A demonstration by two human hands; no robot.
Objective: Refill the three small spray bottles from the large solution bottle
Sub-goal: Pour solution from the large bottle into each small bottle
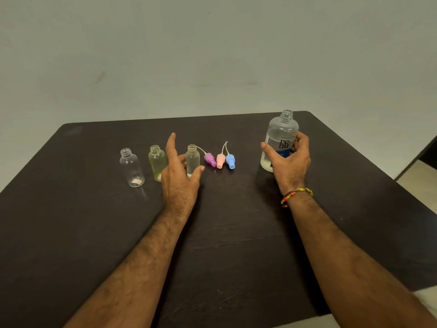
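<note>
Three uncapped small bottles stand in a row on the dark table [94, 221]: a clear one [131, 167] on the left, a yellowish one [156, 162] in the middle, and a clear one [192, 159] on the right. My left hand [181, 178] holds the right-hand small bottle low down between thumb and fingers, with the index finger raised straight. The large solution bottle [281, 136], uncapped and partly filled, stands upright at the right. My right hand [289, 162] grips its lower body.
Three spray tops with dip tubes lie side by side just right of the small bottles: purple [210, 159], pink [220, 160] and blue [230, 160]. The table's far edge meets a plain wall. Floor shows past the table's right edge.
</note>
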